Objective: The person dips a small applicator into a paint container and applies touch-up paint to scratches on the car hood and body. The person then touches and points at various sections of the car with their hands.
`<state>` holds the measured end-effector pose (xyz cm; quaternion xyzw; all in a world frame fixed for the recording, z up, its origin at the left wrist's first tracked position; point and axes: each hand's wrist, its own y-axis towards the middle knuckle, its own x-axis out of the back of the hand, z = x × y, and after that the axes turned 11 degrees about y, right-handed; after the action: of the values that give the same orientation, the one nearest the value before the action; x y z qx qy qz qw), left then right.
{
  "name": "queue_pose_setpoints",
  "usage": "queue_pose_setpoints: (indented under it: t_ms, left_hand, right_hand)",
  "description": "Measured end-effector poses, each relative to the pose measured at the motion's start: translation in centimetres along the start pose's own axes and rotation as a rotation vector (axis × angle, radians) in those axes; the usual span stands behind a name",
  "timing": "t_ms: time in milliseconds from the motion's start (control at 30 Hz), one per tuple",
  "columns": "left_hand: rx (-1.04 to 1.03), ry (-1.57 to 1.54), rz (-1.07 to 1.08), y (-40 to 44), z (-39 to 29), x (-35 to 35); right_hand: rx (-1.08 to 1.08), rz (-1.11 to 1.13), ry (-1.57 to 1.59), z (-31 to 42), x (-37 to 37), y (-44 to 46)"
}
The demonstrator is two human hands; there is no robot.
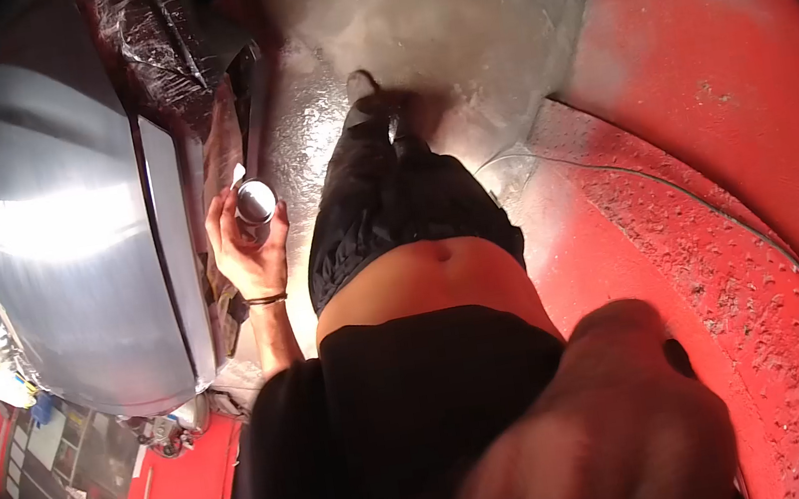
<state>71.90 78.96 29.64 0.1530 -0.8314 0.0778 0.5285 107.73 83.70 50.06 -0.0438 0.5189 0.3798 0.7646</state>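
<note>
On the left, my left hand has its fingers wrapped round a small round tin with a shiny rim. A small white piece sticks up by the fingertips; I cannot make out what it is. A dark band circles that wrist. Just left of this hand is the edge of a glossy grey car panel. My right hand is large, blurred and very near the camera at lower right. Its fingers are hidden, and a small dark thing shows at its side.
Dark plastic sheeting hangs beyond the panel. A cable runs over a rough red raised slab on the right. The concrete floor is shiny by my feet. Red surfaces and workshop items lie lower left.
</note>
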Motion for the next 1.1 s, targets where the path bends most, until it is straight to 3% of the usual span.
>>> queue_pose_setpoints:
  t_ms: [33, 100, 167, 233, 367, 500, 633, 667, 700, 733, 833, 867, 900, 933, 1033, 1100]
  left_hand:
    - [-0.099, -0.096, -0.069, 0.9, 1.0, -1.1]
    - [0.080, -0.375, -0.008, 3.1, 0.3, -2.0]
    - [0.017, -0.132, 0.045, 6.7, -1.6, -1.6]
    - [0.082, -0.281, -0.020, 9.3, -0.6, -4.0]
    - [0.066, -0.216, -0.007, 15.2, -2.5, -3.7]
    - [-0.014, -0.181, -0.064, 20.9, -2.3, -4.8]
    - [-0.040, -0.268, -0.108, 26.5, -4.4, -7.1]
    - [0.001, -0.154, -0.069, 28.1, -6.0, -7.0]
    - [0.075, -0.242, -0.083, 29.2, -6.8, -8.3]
    - [0.000, -0.107, -0.042, 31.5, -6.6, -6.4]
    - [0.083, -0.014, -0.168, 35.3, -12.0, -11.1]
    - [0.170, -0.053, -0.176, 37.2, -13.4, -12.2]
    - [0.268, -0.081, -0.168, 38.2, -14.9, -12.9]
    - [0.209, -0.187, -0.268, 39.1, -15.3, -14.4]
    - [0.322, -0.394, -0.382, 41.9, -19.5, -15.7]
    - [0.486, -0.272, -0.338, 45.1, -23.3, -15.3]
  right_hand:
    - [0.007, 0.003, 0.016, 0.7, 0.7, 0.8]
    - [0.020, 0.046, 0.049, 1.4, 2.3, 2.3]
    - [0.032, 0.051, 0.073, 1.2, 4.0, 4.4]
    - [0.054, 0.045, 0.090, 0.0, 6.1, 7.2]
    - [0.104, 0.028, 0.196, -1.7, 9.7, 13.5]
    - [0.031, 0.100, 0.338, 2.4, 12.3, 23.3]
    - [0.042, 0.041, 0.647, 2.9, 14.4, 29.8]
    - [0.060, 0.013, 0.762, 4.5, 14.7, 31.7]
    - [0.074, -0.016, 0.884, 6.2, 14.8, 33.8]
    - [0.163, -0.029, 1.036, 7.0, 14.5, 37.0]
    - [-0.197, 0.101, 1.583, 11.6, 19.0, 41.5]
    - [-0.519, 0.259, 1.840, 12.3, 21.1, 42.4]
    - [-0.685, 0.332, 1.860, 14.4, 22.6, 43.3]
    - [-0.858, 0.396, 1.875, 16.6, 24.0, 44.2]
    - [-0.834, 0.440, 1.490, 23.0, 28.8, 47.5]
    - [-0.943, 0.462, 1.375, 26.4, 32.9, 50.3]
